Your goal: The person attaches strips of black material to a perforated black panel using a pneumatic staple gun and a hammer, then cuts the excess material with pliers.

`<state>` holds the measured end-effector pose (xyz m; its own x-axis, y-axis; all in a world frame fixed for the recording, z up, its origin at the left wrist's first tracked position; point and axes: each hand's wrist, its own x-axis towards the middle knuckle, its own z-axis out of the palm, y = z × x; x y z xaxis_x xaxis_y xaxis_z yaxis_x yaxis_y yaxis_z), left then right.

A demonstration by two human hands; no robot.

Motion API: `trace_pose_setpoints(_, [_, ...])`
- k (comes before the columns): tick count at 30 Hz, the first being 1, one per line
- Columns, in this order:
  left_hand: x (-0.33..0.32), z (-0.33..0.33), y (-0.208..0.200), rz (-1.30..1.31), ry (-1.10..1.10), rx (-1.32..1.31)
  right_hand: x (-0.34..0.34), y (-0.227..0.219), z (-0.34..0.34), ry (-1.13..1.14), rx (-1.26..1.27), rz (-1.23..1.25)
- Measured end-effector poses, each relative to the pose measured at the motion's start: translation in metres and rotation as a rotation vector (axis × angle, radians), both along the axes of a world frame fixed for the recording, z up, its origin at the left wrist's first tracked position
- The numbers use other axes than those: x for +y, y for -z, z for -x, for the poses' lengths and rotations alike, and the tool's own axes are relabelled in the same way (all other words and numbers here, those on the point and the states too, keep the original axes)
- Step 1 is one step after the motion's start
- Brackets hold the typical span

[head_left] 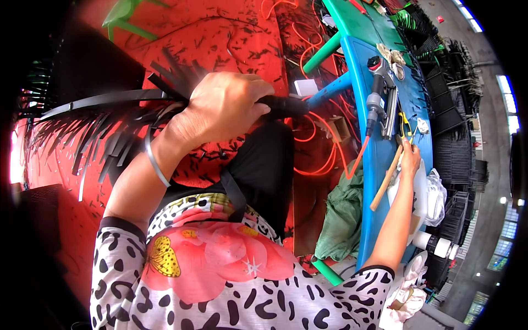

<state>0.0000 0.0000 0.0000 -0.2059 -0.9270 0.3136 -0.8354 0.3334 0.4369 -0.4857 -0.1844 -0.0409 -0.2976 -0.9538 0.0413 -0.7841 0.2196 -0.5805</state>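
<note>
My left hand is closed round a black woven piece, whose loose flat black strips fan out to the left above the red floor. A longer curved black strip runs along its upper side. At the blue table on the right, my right hand has its fingers closed at the lower end of a yellow-and-black-handled tool; its exact kind is hard to make out. Beside that hand lies a hammer with a wooden handle. Just beyond lies an air stapler.
A red-orange air hose loops over the floor and up to the stapler. The blue table adjoins a green one. A green sack hangs by the table edge. Black strip scraps litter the red floor; a green chair stands far left.
</note>
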Motion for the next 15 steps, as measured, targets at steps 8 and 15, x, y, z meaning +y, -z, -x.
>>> trace_pose_setpoints(8, [0.0, 0.001, -0.01, -0.114, 0.022, 0.027, -0.015, 0.022, 0.004, 0.228, 0.514, 0.017])
trace_pose_setpoints(15, [-0.004, 0.008, -0.015, -0.16, -0.014, 0.012, -0.003, 0.029, -0.023, -0.153, 0.159, 0.49])
